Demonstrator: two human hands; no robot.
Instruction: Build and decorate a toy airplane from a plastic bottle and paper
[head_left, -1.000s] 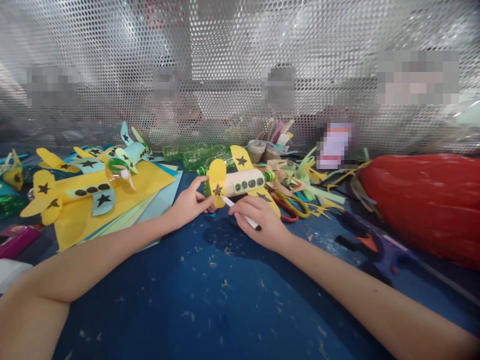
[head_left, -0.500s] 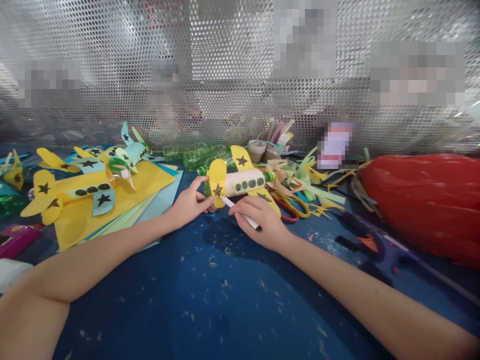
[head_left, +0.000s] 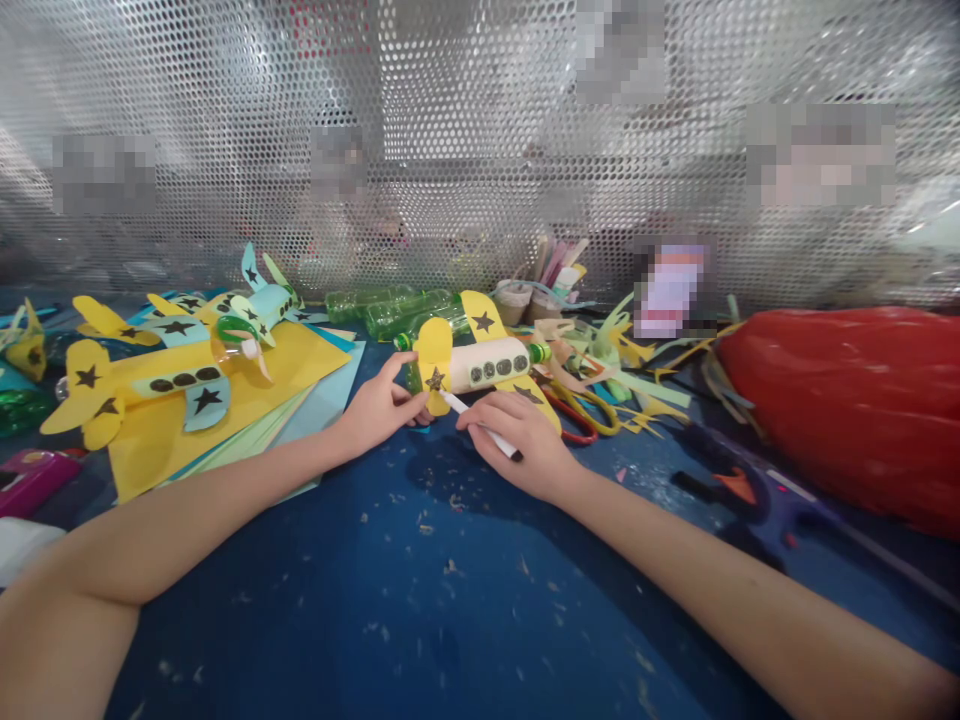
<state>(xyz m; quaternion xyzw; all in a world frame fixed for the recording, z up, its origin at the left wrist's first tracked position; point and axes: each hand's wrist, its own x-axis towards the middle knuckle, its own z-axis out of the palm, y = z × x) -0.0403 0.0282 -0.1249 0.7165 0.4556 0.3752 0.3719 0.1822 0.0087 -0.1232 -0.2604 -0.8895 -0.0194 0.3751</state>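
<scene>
A toy plane (head_left: 480, 362) made from a bottle with yellow paper wings lies on the blue table (head_left: 420, 600) in the middle. A black star sits on its near yellow wing. My left hand (head_left: 379, 405) pinches the edge of that wing, with the forefinger stretched up along it. My right hand (head_left: 517, 440) is closed on a white marker (head_left: 480, 425) whose tip touches the wing by the star.
Finished paper planes (head_left: 142, 385) lie on yellow and pale blue sheets (head_left: 247, 400) at the left. Green bottles (head_left: 390, 305), cups of strips and paper scraps sit behind. A red bag (head_left: 847, 395) fills the right. A glue gun (head_left: 750, 495) lies near my right forearm. Perforated metal screen behind.
</scene>
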